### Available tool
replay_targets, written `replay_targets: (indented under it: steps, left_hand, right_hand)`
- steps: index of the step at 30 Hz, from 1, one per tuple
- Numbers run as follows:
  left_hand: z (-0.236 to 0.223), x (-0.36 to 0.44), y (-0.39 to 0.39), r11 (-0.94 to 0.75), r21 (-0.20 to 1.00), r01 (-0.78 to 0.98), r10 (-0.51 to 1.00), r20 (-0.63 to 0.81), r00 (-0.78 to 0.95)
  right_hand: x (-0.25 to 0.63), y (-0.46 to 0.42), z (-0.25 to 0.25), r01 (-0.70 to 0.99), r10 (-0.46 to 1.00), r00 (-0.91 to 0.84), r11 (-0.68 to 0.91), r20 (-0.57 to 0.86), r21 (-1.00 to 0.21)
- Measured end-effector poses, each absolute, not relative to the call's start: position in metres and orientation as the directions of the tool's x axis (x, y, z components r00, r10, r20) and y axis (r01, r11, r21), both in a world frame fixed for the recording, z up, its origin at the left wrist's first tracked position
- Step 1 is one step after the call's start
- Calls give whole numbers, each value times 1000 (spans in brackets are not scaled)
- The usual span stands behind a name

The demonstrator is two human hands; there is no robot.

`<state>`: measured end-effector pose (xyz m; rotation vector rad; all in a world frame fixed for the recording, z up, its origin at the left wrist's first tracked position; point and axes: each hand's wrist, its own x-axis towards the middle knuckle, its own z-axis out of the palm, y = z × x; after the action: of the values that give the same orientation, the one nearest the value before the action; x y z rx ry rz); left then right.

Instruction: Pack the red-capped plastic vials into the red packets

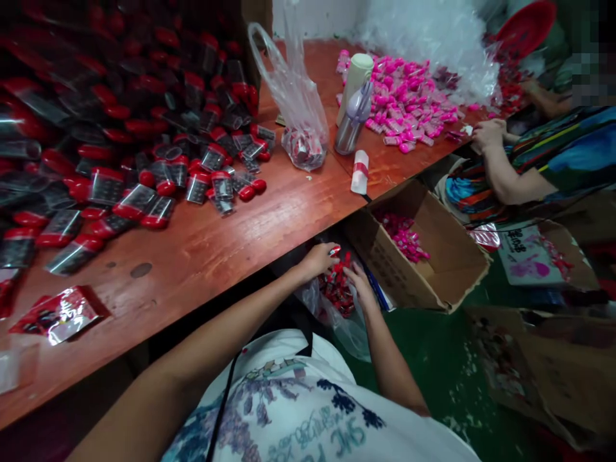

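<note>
Below the table edge, a clear plastic bag point(353, 337) hangs open, filled with small red-and-dark pieces point(337, 292). My left hand point(317, 260) is above the bag's left side, fingers closed on a small red-and-white piece point(335, 251) whose kind I cannot make out. My right hand point(362, 287) is at the bag's right side, fingers stretched out toward the red pieces and touching the bag's rim. The fingertips are slightly blurred.
Clear containers with red caps point(106, 186) are heaped on the wooden table point(269, 218). Beyond are a tied plastic bag point(308, 122), a bottle point(353, 119), a white roll point(360, 172) and pink pieces point(404, 96). A cardboard box point(447, 256) stands right; a co-worker point(520, 160) sits past it.
</note>
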<state>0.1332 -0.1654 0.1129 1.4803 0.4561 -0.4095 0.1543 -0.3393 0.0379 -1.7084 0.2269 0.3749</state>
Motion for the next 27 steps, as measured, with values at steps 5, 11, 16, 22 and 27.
replay_targets:
  steps: [5,11,16,22,27]
  left_hand:
    - [131,96,-147,438,813,384,110,-472,875]
    - [173,34,-119,657,752,47,364,-371,854]
    - [193,-23,-79,552,825,-118,631,-321,707]
    - [184,-87,-40,471,860,-195,832,-359,424]
    - [179,-114,-24,550,760,-345,829,-450,332]
  right_hand:
    - [136,-309,74,-247,113,958,-147,-264,-958]
    - [96,-221,145,-50,631,776,57,-2,-997]
    - [80,-162,174,97,837,541,32,80,-995]
    - [86,-104,176,502,962,179,93,208,-860]
    - [136,-45,164,729,767,564,-289,305,-621]
